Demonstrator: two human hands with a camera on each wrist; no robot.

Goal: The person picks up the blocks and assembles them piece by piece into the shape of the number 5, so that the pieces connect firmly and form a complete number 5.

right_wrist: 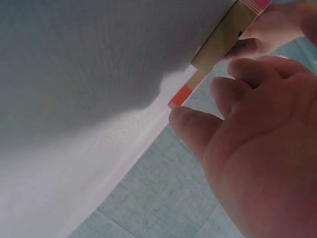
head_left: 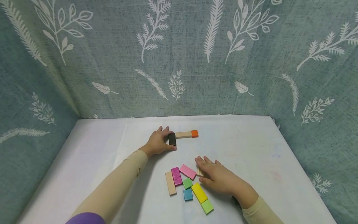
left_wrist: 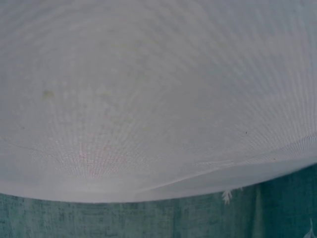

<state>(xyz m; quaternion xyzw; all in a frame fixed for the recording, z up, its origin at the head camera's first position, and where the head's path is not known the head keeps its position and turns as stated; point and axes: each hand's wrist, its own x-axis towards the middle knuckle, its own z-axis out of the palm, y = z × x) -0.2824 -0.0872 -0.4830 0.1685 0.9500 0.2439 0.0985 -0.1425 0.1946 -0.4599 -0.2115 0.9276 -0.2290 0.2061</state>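
At the back of the table, my left hand (head_left: 158,142) holds a black block (head_left: 172,139) between thumb and fingers. The black block stands against the left end of a plain wooden block (head_left: 183,134), which has an orange block (head_left: 194,133) at its other end. My right hand (head_left: 219,175) is nearer the front, its fingers extended over another plain block (head_left: 199,172), which it partly hides. Whether it touches that block I cannot tell. In the right wrist view, the right hand (right_wrist: 267,139) appears with extended fingers, the orange block (right_wrist: 180,96) beyond them.
Left of my right hand lie a pink block (head_left: 188,171), a magenta block (head_left: 176,176), a plain block (head_left: 171,183), a green block (head_left: 187,183), a blue block (head_left: 188,195), a yellow block (head_left: 199,193) and a lime block (head_left: 207,206). A leaf-patterned curtain (head_left: 179,77) borders the white table (head_left: 237,140).
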